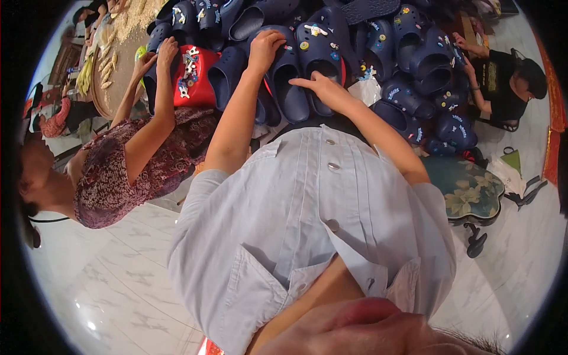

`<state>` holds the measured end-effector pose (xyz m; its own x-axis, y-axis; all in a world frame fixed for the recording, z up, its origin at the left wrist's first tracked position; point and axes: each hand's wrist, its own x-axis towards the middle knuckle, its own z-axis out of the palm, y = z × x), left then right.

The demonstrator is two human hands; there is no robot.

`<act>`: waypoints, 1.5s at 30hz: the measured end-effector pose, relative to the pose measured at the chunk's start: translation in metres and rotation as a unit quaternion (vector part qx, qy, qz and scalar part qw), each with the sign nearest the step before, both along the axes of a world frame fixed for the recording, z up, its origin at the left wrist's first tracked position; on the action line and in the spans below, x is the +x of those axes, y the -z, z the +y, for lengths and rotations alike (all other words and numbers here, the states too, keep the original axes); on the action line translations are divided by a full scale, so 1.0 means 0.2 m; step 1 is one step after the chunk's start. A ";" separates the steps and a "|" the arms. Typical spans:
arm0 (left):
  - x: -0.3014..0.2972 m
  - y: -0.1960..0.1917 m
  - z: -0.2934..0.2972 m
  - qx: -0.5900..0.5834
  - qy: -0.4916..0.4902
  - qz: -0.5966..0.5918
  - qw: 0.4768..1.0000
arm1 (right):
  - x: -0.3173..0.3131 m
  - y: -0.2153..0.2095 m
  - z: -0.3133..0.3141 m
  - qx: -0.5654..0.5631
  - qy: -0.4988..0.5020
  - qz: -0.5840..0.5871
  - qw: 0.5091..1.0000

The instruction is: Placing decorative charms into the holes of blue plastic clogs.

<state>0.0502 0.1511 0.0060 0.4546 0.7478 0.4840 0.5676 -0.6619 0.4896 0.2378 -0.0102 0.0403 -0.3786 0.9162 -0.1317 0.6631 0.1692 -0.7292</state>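
Note:
A navy clog (pixel 288 83) stands in front of me with its heel toward me and its foot opening facing up. My left hand (pixel 266 52) has its fingers curled over the upper of this clog. Beside it, my right hand (pixel 324 92) reaches in from the right, one digit stretched left over the clog's opening; its other fingers are partly hidden. Another navy clog (pixel 319 56), with white and yellow charms on its upper, stands just right of the first. A bit of red shows between the two.
Navy clogs (pixel 408 89) are heaped to the right. At left, a person's hands (pixel 160 59) work beside a red clog (pixel 198 77) with charms. Another person in black (pixel 503 83) handles clogs at far right. A green floral stool (pixel 464 189) stands at right.

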 end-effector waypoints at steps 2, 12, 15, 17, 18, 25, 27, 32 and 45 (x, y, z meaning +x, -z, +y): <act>-0.01 0.00 0.00 -0.022 0.021 0.007 1.000 | 0.00 -0.01 0.02 -0.041 -0.043 -0.040 0.997; -0.06 -0.07 -0.07 0.017 0.095 0.089 0.991 | 0.00 0.16 0.00 0.052 -0.035 0.010 0.998; -0.06 -0.10 -0.08 0.017 0.091 0.150 0.984 | 0.00 0.17 0.00 0.069 -0.034 -0.001 0.997; -0.04 -0.13 -0.07 0.036 0.090 0.179 0.979 | 0.00 0.20 0.00 0.059 -0.026 0.007 0.998; -0.06 -0.12 -0.06 0.034 0.083 0.175 0.980 | -0.01 0.17 0.01 0.039 -0.031 0.008 0.999; -0.02 -0.15 -0.06 0.098 0.066 0.174 0.978 | -0.01 0.10 0.00 -0.020 -0.007 0.000 1.000; -0.04 -0.09 -0.04 0.096 0.071 0.172 0.978 | 0.02 0.10 0.01 -0.004 -0.001 0.009 1.000; -0.03 -0.12 -0.15 0.071 0.018 0.135 0.988 | 0.06 0.09 -0.04 0.014 0.055 0.182 0.982; -0.26 0.12 -0.53 -0.118 -0.175 -0.049 0.976 | 0.00 0.04 -0.06 -0.117 0.204 0.073 0.969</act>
